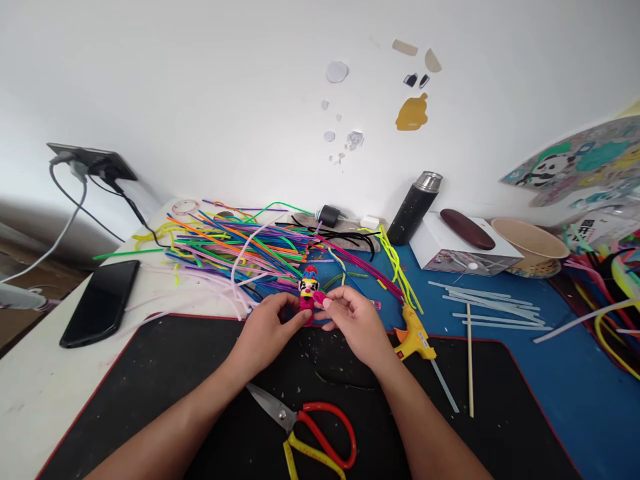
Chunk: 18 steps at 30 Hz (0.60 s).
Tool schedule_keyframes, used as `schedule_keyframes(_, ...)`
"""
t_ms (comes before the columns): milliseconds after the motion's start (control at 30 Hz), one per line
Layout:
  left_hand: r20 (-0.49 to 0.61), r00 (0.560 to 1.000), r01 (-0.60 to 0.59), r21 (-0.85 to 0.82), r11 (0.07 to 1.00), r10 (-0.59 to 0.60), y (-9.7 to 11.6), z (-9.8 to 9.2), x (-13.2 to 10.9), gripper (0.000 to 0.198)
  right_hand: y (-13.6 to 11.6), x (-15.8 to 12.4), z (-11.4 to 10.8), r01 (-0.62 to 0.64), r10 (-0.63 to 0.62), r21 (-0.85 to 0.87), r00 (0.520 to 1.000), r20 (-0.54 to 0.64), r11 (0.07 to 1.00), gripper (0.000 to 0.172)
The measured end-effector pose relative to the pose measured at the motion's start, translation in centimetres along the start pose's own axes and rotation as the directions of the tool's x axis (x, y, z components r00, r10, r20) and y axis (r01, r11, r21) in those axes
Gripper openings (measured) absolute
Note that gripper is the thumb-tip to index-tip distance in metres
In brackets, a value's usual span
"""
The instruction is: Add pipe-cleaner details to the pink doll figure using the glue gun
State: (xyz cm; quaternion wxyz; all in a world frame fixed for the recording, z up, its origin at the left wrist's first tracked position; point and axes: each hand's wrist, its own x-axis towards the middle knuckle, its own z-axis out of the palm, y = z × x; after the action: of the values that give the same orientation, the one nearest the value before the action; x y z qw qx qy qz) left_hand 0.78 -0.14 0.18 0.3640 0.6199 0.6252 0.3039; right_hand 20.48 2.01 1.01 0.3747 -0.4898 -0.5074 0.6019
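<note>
We hold a small figure [309, 293] between both hands at the far edge of the black mat [150, 387], right in the middle of our view. It stands upright, its long axis running from the base hidden among our fingers up to the blue-and-red top, with its face turned toward us. Our left hand [267, 333] comes in from the left, fingers curled shut around the pink lower body. Our right hand [357, 323] meets it from the right, thumb and forefinger pinched on the same lower part, so the two sets of fingertips nearly touch across the figure. Neither hand is nearer than the other; the figure sits squarely between them, its head clear above the fingers. Just behind it lies the heap of pipe cleaners [225, 247]. The glue gun [414, 333] rests just beside the right hand, and the scissors [310, 427] lie on the mat between our forearms, closer to us.
</note>
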Motion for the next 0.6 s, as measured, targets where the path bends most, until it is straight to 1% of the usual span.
schedule_keyframes(67, 0.049, 0.998, 0.055, -0.141, 0.989, -0.048, 0.1, -0.1, 0.1, 0.032, -0.3, -0.2, 0.1, 0.015, -0.014, 0.024, 1.0, -0.006, 1.0, 0.029)
schedule_keyframes(133, 0.103, 0.992, 0.103, -0.309, 0.945, -0.075, 0.1, -0.1, 0.2, 0.035, -0.5, -0.4, 0.2, 0.028, -0.028, 0.037, 1.0, -0.012, 0.999, 0.031)
schedule_keyframes(233, 0.136, 0.984, 0.169, -0.536, 0.827, -0.113, -0.1, 0.1, 0.5, 0.04, -0.7, -0.6, 0.3, 0.041, -0.04, 0.044, 0.999, -0.019, 0.998, 0.032)
schedule_keyframes(300, 0.149, 0.979, 0.203, -0.634, 0.746, -0.14, -0.2, 0.3, 0.6, 0.046, -0.9, -0.7, 0.4, 0.046, -0.045, 0.04, 0.999, -0.023, 0.998, 0.032)
schedule_keyframes(333, 0.159, 0.976, 0.218, -0.66, 0.718, -0.151, -0.3, 0.4, 0.6, 0.048, -1.0, -0.7, 0.4, 0.048, -0.047, 0.039, 0.999, -0.027, 0.998, 0.031)
schedule_keyframes(400, 0.165, 0.973, 0.233, -0.681, 0.694, -0.164, -0.6, 0.6, 0.6, 0.046, -1.2, -0.8, 0.4, 0.055, -0.054, 0.033, 0.998, -0.038, 0.998, 0.031)
schedule_keyframes(500, 0.113, 0.981, 0.192, -0.681, 0.706, -0.158, -0.7, 0.6, 0.7, 0.039, -1.2, -0.7, 0.3, 0.074, -0.075, -0.012, 0.994, -0.083, 0.997, 0.028)
schedule_keyframes(600, 0.062, 0.988, 0.146, -0.672, 0.726, -0.141, -0.7, 0.5, 0.7, 0.038, -0.7, -0.7, 0.2, 0.093, -0.107, -0.112, 0.986, -0.125, 0.989, 0.021)
